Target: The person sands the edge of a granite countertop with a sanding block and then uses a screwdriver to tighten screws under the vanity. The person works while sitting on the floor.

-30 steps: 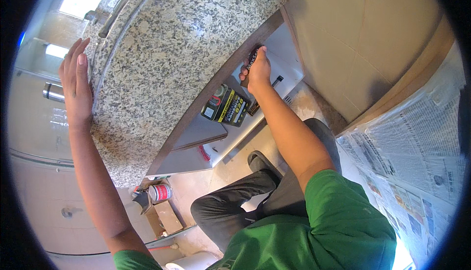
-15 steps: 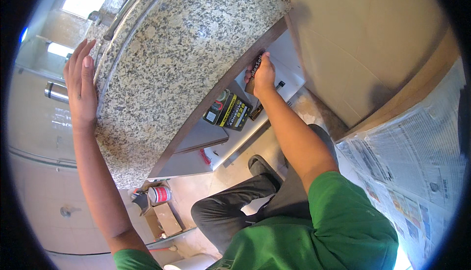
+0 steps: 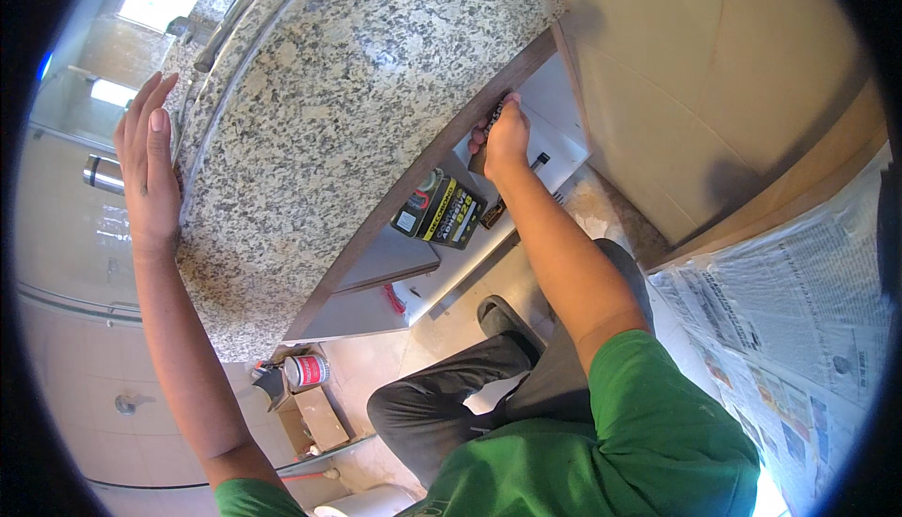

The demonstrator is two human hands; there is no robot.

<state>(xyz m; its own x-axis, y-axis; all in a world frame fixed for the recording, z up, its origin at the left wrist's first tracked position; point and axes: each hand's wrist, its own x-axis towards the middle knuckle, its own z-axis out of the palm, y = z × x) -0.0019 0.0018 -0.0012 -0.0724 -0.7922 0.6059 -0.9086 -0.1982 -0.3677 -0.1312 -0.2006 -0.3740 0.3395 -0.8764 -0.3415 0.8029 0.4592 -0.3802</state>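
My right hand (image 3: 508, 141) is closed around a small dark package with pale print (image 3: 477, 161), inside the open cabinet (image 3: 385, 265) under the countertop. The fingers hide part of the package, and its exact kind cannot be made out. Just left of that hand, a black and yellow tin (image 3: 455, 213) stands in the cabinet. A small black and orange box (image 3: 492, 213) lies beside the tin. At the far left, my left hand (image 3: 150, 160) rests by the edge of the speckled granite countertop (image 3: 310, 141), its fingers stretched out and nothing held.
A long metal tool (image 3: 230, 23) lies along the counter's back edge. Near the lower left are a white can with a red label (image 3: 306, 369) and a cardboard box (image 3: 322, 418). Newspaper sheets (image 3: 789, 348) cover a panel at right, beside a beige tiled wall (image 3: 686, 75).
My left hand has shifted slightly left and up. My right hand keeps its hold on the dark package, which is turned a little so less of its print shows.
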